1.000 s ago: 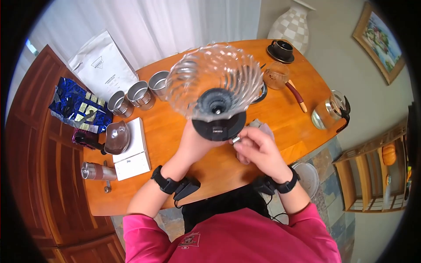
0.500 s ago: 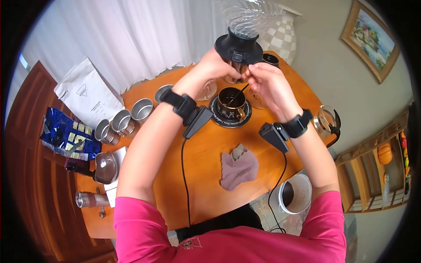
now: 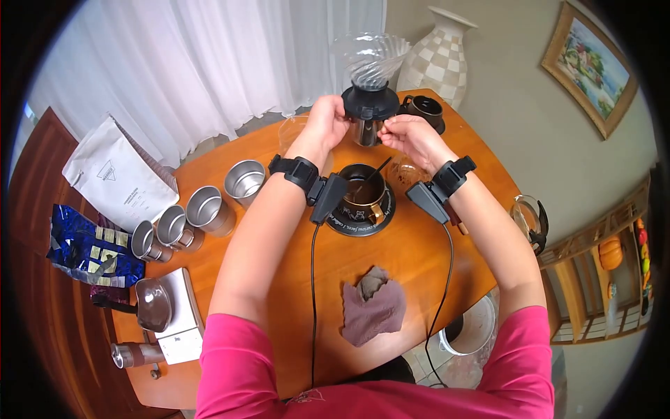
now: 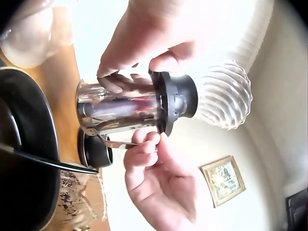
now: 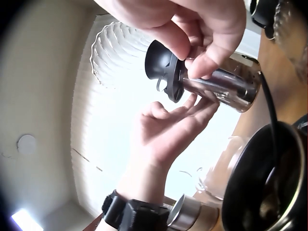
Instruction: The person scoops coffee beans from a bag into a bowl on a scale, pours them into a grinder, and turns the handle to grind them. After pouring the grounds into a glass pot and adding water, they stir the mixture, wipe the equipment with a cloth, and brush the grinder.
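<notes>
A clear ribbed glass dripper point(image 3: 373, 59) on a black base point(image 3: 370, 103) sits atop a shiny metal cup point(image 3: 366, 133) at the table's far side. My left hand point(image 3: 329, 124) grips the metal cup from the left, its thumb by the black base in the left wrist view. From the other side, my right hand point(image 3: 417, 140) pinches the thin metal handle point(image 4: 120, 144) close under the base. Nearer to me, a black cup point(image 3: 363, 188) with a gold handle stands on its saucer point(image 3: 356, 228), a dark stirrer point(image 3: 377, 171) leaning inside it.
Several metal cups point(image 3: 209, 209) line the left side, near a white bag point(image 3: 125, 174) and a blue bag point(image 3: 91, 244). A cloth point(image 3: 373, 314) lies in front. Another black cup point(image 3: 424, 108), a glass vessel point(image 3: 407, 173) and a glass pot point(image 3: 528, 220) stand right. A bucket point(image 3: 481, 328) is below.
The dripper and metal cup have gone from close before me to the table's far side, with both hands. They rose into view higher, then came lower behind the black cup.
</notes>
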`<action>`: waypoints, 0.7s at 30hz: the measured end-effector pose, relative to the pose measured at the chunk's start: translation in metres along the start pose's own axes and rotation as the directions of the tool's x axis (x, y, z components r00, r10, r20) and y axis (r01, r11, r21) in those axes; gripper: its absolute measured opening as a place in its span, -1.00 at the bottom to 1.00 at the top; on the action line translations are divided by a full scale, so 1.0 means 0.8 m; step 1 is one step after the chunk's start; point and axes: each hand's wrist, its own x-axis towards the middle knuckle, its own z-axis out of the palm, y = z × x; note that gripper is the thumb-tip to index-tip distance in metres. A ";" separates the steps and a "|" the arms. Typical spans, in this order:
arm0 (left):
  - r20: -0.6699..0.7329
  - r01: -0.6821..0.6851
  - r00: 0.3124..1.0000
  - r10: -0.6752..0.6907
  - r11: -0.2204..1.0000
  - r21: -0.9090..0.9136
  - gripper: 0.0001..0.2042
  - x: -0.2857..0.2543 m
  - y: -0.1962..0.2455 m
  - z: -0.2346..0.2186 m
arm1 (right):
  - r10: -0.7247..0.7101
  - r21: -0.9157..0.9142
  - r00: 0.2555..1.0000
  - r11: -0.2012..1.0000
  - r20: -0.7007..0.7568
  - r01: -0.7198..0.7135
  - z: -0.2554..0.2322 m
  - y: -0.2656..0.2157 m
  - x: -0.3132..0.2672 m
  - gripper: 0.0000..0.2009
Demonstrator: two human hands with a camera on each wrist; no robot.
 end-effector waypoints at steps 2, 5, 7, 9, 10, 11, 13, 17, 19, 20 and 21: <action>-0.179 -0.012 0.984 -0.013 0.991 -0.134 -0.76 -0.003 0.003 0.019 | 0.031 -0.027 0.999 0.999 -0.017 -0.032 -0.004 0.008 0.008 -0.94; -0.240 -0.038 0.970 0.028 0.998 -0.040 -0.84 0.009 -0.013 0.008 | 0.112 -0.010 0.993 0.994 -0.031 -0.112 -0.007 0.018 0.019 -0.96; -0.252 -0.035 0.967 0.046 0.998 0.048 -0.86 0.011 -0.021 0.006 | 0.141 -0.014 0.989 0.990 -0.032 -0.142 -0.008 0.022 0.024 -0.96; -0.264 -0.026 0.963 0.061 0.991 0.133 -0.87 0.013 -0.026 0.003 | 0.174 -0.017 0.984 0.984 -0.036 -0.175 -0.009 0.024 0.026 -0.96; -0.270 -0.034 0.961 0.063 0.993 0.110 -0.88 0.013 -0.029 0.001 | 0.193 -0.020 0.980 0.981 -0.039 -0.194 -0.009 0.024 0.026 -0.96; -0.277 -0.043 0.959 0.066 0.995 0.088 -0.88 0.014 -0.030 0.000 | 0.211 -0.023 0.977 0.977 -0.042 -0.212 -0.009 0.024 0.026 -0.96; -0.272 -0.028 0.961 0.056 0.994 0.104 -0.87 0.014 -0.032 -0.004 | 0.220 -0.024 0.975 0.975 -0.025 -0.220 -0.014 0.028 0.028 -0.96; -0.258 -0.027 0.964 0.062 0.990 0.138 -0.86 0.017 -0.035 -0.011 | 0.218 -0.088 0.975 0.971 -0.043 -0.221 -0.011 0.030 0.030 -0.94; -0.269 -0.024 0.961 0.070 0.985 0.169 -0.86 0.021 -0.036 -0.012 | 0.231 -0.107 0.972 0.966 -0.045 -0.234 -0.013 0.035 0.035 -0.94; -0.278 -0.031 0.957 0.087 0.979 0.201 -0.86 0.022 -0.037 -0.013 | 0.239 -0.131 0.970 0.961 -0.041 -0.242 -0.014 0.036 0.038 -0.93; -0.290 -0.014 0.954 0.079 0.975 0.221 -0.85 0.018 -0.036 -0.009 | 0.236 -0.170 0.970 0.955 -0.055 -0.242 -0.013 0.036 0.039 -0.92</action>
